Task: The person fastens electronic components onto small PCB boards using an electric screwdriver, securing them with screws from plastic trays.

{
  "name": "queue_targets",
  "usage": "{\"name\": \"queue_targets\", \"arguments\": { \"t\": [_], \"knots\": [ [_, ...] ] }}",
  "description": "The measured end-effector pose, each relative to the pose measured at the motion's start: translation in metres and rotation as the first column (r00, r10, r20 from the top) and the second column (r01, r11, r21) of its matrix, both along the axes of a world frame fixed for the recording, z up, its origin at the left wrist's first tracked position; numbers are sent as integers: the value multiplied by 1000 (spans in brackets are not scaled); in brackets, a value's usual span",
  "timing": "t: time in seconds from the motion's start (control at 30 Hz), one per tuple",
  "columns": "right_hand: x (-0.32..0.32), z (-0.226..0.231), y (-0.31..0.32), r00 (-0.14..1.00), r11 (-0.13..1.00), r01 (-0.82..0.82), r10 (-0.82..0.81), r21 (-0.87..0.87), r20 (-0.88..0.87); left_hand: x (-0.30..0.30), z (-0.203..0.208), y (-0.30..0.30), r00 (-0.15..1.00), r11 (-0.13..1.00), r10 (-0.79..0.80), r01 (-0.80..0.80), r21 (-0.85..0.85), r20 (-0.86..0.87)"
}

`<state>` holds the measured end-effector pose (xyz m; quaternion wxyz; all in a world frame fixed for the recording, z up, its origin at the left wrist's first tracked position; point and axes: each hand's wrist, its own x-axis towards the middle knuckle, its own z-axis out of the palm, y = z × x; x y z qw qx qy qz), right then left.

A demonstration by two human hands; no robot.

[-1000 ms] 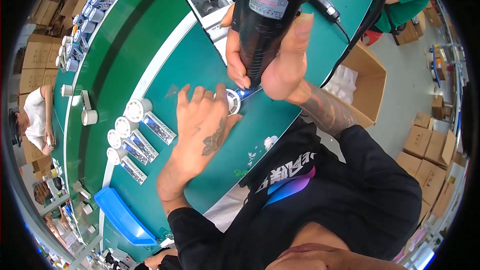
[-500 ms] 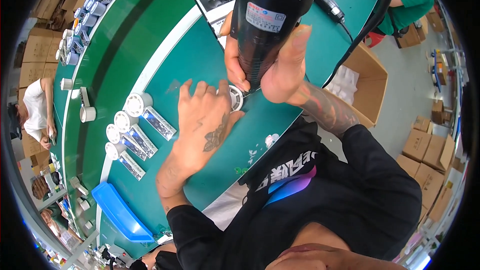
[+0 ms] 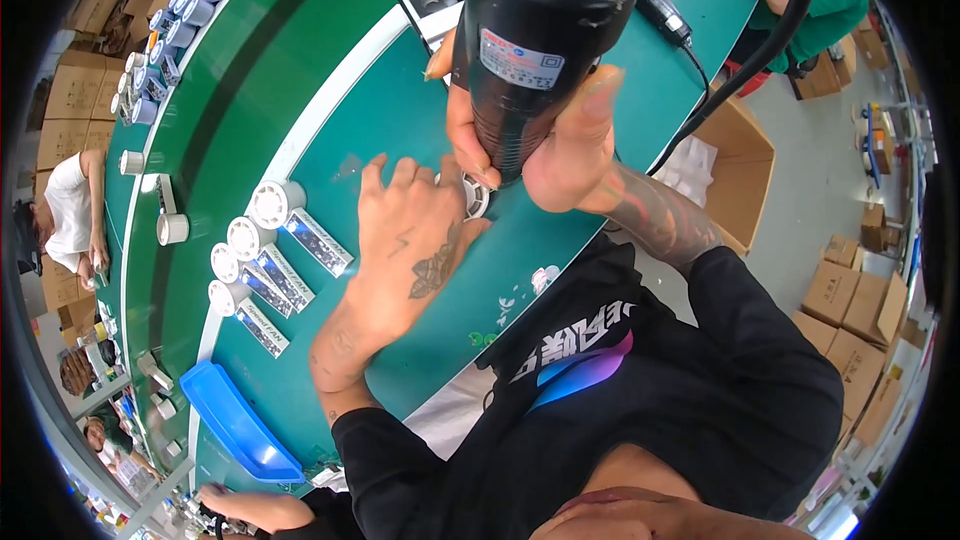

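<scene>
Black power tool [image 3: 555, 15]: since the earlier frames its upper body has shifted toward 7 o'clock; the bright blue spot by its lower end, visible one second ago, is now hidden;
White round part [image 3: 478, 202]: on the tabletop [image 3: 380, 110], at 2 o'clock of the left hand [image 3: 410, 230], just below the tool's end; less of it shows than before;
Left hand: fingers half spread, thumb and index seem to pinch the round part; its place is nearly the same;
Right hand [image 3: 555, 175]: wrapped around the tool;
Work on the round part: I judge it in progress; whether the tip touches, I cannot tell;
Row of four white round units [image 3: 245, 238]: at 9 o'clock of the left hand, with flat patterned strips; done or waiting, this is not shown;
Neighbour's forearm [image 3: 260, 512]: at 7 o'clock of the view; more of it shows than earlier
</scene>
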<state>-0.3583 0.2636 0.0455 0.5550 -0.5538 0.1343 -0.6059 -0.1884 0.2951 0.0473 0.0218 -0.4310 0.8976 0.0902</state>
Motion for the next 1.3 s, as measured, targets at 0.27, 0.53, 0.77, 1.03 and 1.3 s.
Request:
{"name": "queue_targets", "arguments": {
  "t": [0.27, 0.53, 0.77, 1.03, 1.3],
  "knots": [
    [-1, -7, 0, 1000, 999, -22, 22, 45, 0, -1, 2, 1, 1000, 1000, 5, -5, 2, 28],
    [-2, -21, 5, 994, 994, -108, 108, 23, -26, 5, -5, -4, 998, 1000, -24, 23, -10, -64],
    [-20, -5, 17, 983, 983, -181, 181, 14, 16, 20, -7, 2, 949, 994, -111, 104, -39, -297],
    [-82, 23, 16, 951, 993, 83, -55, -80, 304, 123, 68, -76, 719, 703, 694, -689, 176, 46],
    [-78, 19, 30, 947, 848, -103, -76, 520, 312, 249, -26, -236, 349, 332, 919, -936, 118, 183]
  ]
}}
